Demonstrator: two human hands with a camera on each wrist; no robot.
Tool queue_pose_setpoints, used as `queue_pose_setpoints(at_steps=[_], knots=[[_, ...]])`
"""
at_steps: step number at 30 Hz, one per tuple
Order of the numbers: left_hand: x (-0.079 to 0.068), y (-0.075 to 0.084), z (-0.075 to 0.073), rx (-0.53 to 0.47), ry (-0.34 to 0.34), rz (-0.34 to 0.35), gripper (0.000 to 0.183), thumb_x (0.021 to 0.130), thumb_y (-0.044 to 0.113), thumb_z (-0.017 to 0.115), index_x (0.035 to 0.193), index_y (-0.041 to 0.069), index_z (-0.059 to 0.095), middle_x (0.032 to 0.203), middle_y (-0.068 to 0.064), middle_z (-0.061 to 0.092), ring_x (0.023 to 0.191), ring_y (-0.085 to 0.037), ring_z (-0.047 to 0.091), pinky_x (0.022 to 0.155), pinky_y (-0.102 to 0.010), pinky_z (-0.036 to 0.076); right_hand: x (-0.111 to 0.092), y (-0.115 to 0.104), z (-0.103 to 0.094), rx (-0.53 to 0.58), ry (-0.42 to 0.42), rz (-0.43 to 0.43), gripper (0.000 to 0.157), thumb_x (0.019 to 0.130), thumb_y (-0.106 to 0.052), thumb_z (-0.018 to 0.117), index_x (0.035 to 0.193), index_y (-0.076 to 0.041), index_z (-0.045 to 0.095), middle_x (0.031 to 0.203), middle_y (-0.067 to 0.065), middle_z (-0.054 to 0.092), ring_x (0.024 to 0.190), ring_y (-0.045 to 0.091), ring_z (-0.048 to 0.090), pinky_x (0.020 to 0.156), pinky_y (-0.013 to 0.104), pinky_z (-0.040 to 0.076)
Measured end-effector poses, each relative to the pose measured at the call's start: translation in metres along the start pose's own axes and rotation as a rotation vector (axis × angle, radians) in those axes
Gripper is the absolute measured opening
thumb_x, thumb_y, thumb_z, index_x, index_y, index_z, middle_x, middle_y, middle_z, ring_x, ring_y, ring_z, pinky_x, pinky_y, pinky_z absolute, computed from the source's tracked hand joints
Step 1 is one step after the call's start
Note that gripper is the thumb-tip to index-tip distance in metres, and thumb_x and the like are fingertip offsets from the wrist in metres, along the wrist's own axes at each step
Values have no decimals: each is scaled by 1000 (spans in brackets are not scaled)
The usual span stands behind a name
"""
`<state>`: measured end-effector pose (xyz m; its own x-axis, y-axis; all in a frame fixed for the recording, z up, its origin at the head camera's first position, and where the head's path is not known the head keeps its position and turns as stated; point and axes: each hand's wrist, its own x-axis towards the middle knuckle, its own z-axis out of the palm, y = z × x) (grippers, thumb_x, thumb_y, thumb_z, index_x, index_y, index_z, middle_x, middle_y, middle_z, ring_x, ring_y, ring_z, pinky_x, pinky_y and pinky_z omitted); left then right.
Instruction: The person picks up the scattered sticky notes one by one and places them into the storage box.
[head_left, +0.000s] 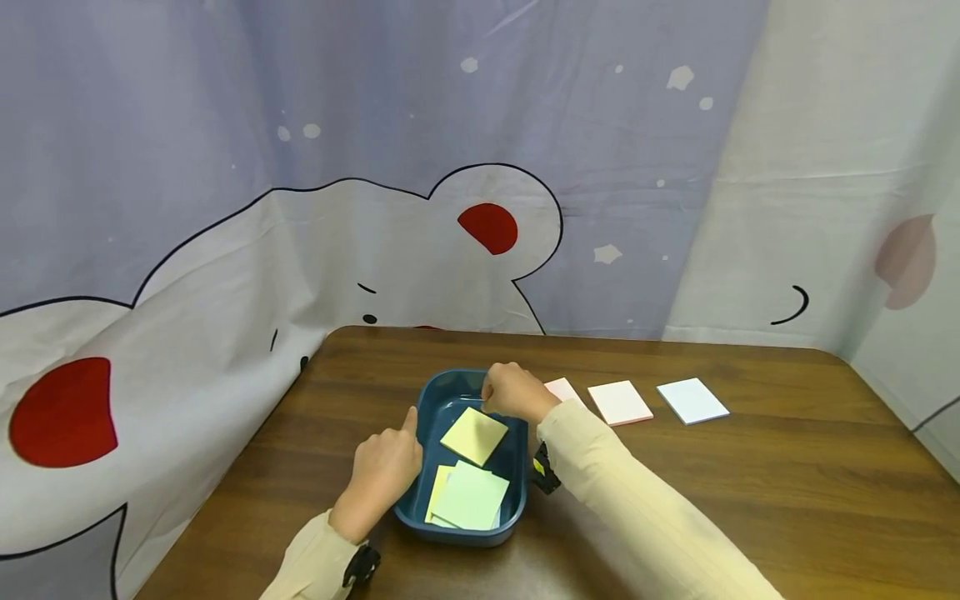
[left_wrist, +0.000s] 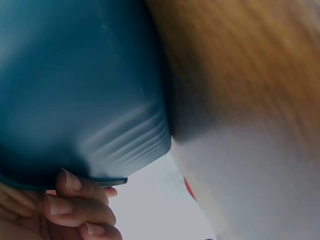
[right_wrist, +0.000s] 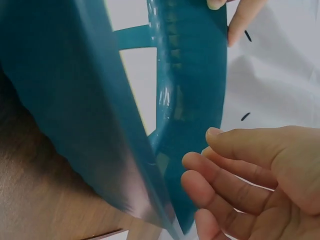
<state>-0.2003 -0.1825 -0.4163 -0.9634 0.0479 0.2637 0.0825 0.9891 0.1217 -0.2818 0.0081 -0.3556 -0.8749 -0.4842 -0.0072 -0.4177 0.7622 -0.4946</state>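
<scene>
A person's left grip [head_left: 382,467] is clamped on the side wall of a blue tray [head_left: 448,402], one fingertip inside the rim and other fingers curled outside it, while the index finger points along the edge. The right grip [head_left: 517,393] is at the tray's far corner, across from the left one; its fingers are bent, with thumb and fingertips slightly apart and nothing visible between them, and whether they touch the rim cannot be told. Just nearer the person than the right grip, a yellow pad [head_left: 475,437] lies flat in the tray. Nearer still, to the right of the left grip, a green pad [head_left: 471,497] lies over another yellow pad [head_left: 436,492], with a pale blue edge showing beneath. To the right of the right grip, a pink-edged pad [head_left: 562,389] is partly hidden by the sleeve [head_left: 637,500]; a white pad [head_left: 619,402] comes next and a bluish-white pad [head_left: 693,401] farther out, all on the wooden bench [head_left: 750,483]. Below each grip a black strap circles the wrist. Beyond both grips hangs a printed cloth [head_left: 637,125].
</scene>
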Motion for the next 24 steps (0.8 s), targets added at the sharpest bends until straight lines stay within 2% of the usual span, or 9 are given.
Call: queue_pose_setpoints(at_steps=[3, 4, 6, 8, 10, 11, 17, 24], knots=[[0, 0, 0, 2, -2, -1, 51, 85, 16, 52, 133, 2, 44, 40, 0, 35, 35, -14, 31, 35, -26, 24, -3, 4, -5, 38, 8, -32, 18, 77, -6, 66, 60, -4, 60, 57, -2, 43, 48, 10, 32, 47, 24, 30], [0, 1, 0, 2, -3, -2, 51, 85, 16, 52, 133, 2, 44, 40, 0, 35, 35, -14, 31, 35, -26, 24, -4, 5, -7, 47, 19, -41, 18, 78, -6, 66, 60, -4, 61, 57, -2, 43, 48, 10, 32, 47, 24, 30], [0, 1, 0, 3, -2, -3, 50, 85, 16, 52, 132, 2, 45, 40, 0, 35, 35, -14, 31, 35, -26, 24, -6, 8, -10, 59, 45, -51, 13, 78, -6, 66, 65, -4, 63, 61, -2, 50, 50, 8, 38, 49, 24, 35], [0, 1, -1, 1, -1, -5, 50, 85, 16, 52, 132, 2, 45, 40, 0, 35, 35, -14, 32, 35, -27, 24, -9, 10, -13, 62, 69, -44, 4, 78, -8, 66, 77, -5, 69, 75, 0, 62, 59, 8, 50, 57, 26, 44], [0, 1, -1, -1, -7, -7, 50, 85, 16, 52, 132, 2, 44, 40, -1, 35, 35, -14, 32, 35, -27, 25, -12, 14, -16, 61, 93, -42, 10, 79, -9, 66, 87, -5, 70, 88, 4, 66, 70, 11, 58, 65, 29, 49], [0, 1, -1, -2, -10, -8, 51, 85, 16, 52, 133, 2, 44, 40, -1, 35, 35, -15, 32, 35, -27, 25, -13, 16, -18, 68, 98, -40, 11, 80, -10, 65, 88, -5, 70, 90, 5, 66, 72, 13, 60, 67, 31, 50], [0, 2, -2, -1, -13, -7, 50, 85, 16, 51, 133, 2, 44, 41, -1, 36, 36, -15, 33, 35, -27, 25, -23, 36, -29, 109, 147, -38, 16, 80, -11, 64, 92, -1, 69, 91, 8, 66, 78, 17, 61, 71, 34, 50], [0, 3, -2, 7, 1, -5, 50, 85, 16, 52, 132, 2, 45, 41, -1, 36, 36, -15, 33, 35, -27, 25, -35, 67, -42, 72, 184, 3, 18, 80, -13, 63, 92, 0, 69, 91, 9, 66, 81, 20, 60, 71, 36, 48]])
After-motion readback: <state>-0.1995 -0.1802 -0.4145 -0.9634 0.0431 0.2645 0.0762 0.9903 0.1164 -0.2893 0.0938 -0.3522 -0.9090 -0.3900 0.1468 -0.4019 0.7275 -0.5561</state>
